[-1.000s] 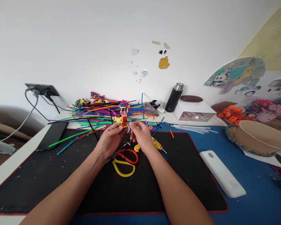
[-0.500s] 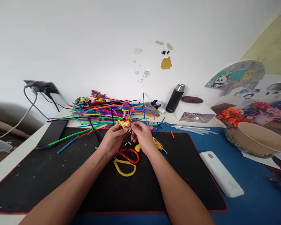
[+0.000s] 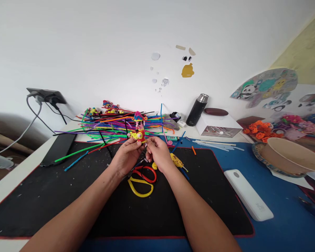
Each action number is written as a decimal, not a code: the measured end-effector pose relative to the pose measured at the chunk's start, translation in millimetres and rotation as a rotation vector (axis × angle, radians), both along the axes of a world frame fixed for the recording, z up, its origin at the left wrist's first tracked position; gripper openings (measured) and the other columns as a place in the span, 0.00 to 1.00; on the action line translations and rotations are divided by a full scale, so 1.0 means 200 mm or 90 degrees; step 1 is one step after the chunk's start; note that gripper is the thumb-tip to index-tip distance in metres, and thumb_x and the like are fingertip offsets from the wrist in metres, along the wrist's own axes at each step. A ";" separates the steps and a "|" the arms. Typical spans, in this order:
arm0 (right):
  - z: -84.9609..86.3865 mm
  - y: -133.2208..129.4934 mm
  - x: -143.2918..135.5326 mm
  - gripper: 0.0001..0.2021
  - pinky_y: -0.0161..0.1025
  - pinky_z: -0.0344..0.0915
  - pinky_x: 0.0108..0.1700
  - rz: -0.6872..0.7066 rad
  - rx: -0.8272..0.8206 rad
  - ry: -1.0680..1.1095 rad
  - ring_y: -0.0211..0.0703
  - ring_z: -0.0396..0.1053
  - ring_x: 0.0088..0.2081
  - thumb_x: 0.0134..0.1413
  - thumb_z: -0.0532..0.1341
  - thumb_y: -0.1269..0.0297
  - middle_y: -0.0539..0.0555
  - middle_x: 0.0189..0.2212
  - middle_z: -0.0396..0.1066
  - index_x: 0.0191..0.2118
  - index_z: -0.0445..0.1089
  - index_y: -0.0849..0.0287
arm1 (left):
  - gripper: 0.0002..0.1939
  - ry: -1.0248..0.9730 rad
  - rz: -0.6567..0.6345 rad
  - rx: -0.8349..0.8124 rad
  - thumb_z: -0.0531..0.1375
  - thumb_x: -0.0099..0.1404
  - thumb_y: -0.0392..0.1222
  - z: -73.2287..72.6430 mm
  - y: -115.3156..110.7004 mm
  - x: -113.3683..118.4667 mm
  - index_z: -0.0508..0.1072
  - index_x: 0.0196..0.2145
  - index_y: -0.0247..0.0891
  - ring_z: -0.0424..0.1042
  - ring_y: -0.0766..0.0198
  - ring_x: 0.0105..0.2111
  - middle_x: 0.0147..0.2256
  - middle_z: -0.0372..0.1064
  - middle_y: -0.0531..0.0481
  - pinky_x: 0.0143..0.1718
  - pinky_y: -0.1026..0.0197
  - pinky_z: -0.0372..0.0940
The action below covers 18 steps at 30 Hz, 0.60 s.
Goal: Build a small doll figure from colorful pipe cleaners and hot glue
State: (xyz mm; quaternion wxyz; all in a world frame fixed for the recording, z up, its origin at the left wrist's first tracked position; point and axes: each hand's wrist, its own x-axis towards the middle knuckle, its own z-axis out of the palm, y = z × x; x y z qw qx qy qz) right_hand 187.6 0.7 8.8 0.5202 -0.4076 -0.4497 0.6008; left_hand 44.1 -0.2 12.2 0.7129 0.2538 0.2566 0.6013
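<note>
A home craft corner, by the look of it.
Around the desk (image 3: 291, 210) I see pipe cleaners (image 3: 115, 123) heaped at ten o'clock, scissors (image 3: 140, 181) at seven on a mat (image 3: 157, 217), wall stickers (image 3: 187, 70) at one.

Forearms (image 3: 99, 197) forward, fingers (image 3: 151, 148) seemingly bent

So the table's (image 3: 5, 189) white with a blue cover (image 3: 267, 231) on the right side, and there's a big black mat (image 3: 157, 217) under both hands. Scissors (image 3: 146, 182) are on the mat just nearer than the left hand (image 3: 127, 154). Massive heap of fuzzy stems (image 3: 115, 124) beyond the hands, dark slab (image 3: 58, 149) off left. Past the right hand (image 3: 159, 152): black flask (image 3: 196, 110), white box (image 3: 229, 123), and a white oblong device (image 3: 248, 194) further right.
</note>
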 end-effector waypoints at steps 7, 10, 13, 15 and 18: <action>0.01 0.00 0.00 0.23 0.30 0.58 0.15 -0.035 -0.011 0.034 0.33 0.64 0.15 0.53 0.72 0.40 0.41 0.19 0.64 0.36 0.70 0.55 | 0.14 -0.001 0.028 0.001 0.78 0.53 0.29 -0.02 0.01 -0.01 0.83 0.36 0.37 0.80 0.63 0.36 0.36 0.82 0.50 0.44 0.62 0.74; 0.02 -0.01 0.00 0.25 0.30 0.59 0.15 -0.041 -0.017 0.049 0.34 0.65 0.16 0.53 0.72 0.37 0.41 0.19 0.65 0.36 0.70 0.55 | 0.14 0.004 0.045 -0.002 0.78 0.52 0.28 -0.02 0.01 -0.02 0.84 0.36 0.37 0.80 0.64 0.36 0.37 0.83 0.50 0.44 0.62 0.73; 0.02 -0.02 -0.01 0.26 0.30 0.58 0.15 -0.020 -0.024 0.055 0.34 0.64 0.15 0.51 0.73 0.37 0.42 0.20 0.66 0.36 0.70 0.56 | 0.13 0.019 0.040 0.009 0.78 0.53 0.29 -0.02 0.01 -0.01 0.84 0.35 0.37 0.80 0.62 0.36 0.38 0.83 0.49 0.43 0.61 0.73; 0.02 -0.02 -0.01 0.26 0.30 0.58 0.14 -0.007 -0.026 0.055 0.34 0.64 0.15 0.51 0.74 0.37 0.41 0.20 0.67 0.38 0.70 0.56 | 0.11 0.034 0.032 0.014 0.78 0.53 0.30 -0.01 0.01 -0.01 0.85 0.34 0.37 0.79 0.62 0.36 0.37 0.83 0.48 0.43 0.60 0.73; 0.03 -0.02 -0.01 0.25 0.30 0.57 0.15 -0.010 -0.027 0.054 0.34 0.64 0.15 0.50 0.75 0.40 0.41 0.19 0.66 0.38 0.70 0.55 | 0.10 0.049 0.032 0.016 0.78 0.51 0.30 -0.01 0.00 0.00 0.85 0.32 0.36 0.79 0.61 0.35 0.36 0.83 0.47 0.42 0.60 0.73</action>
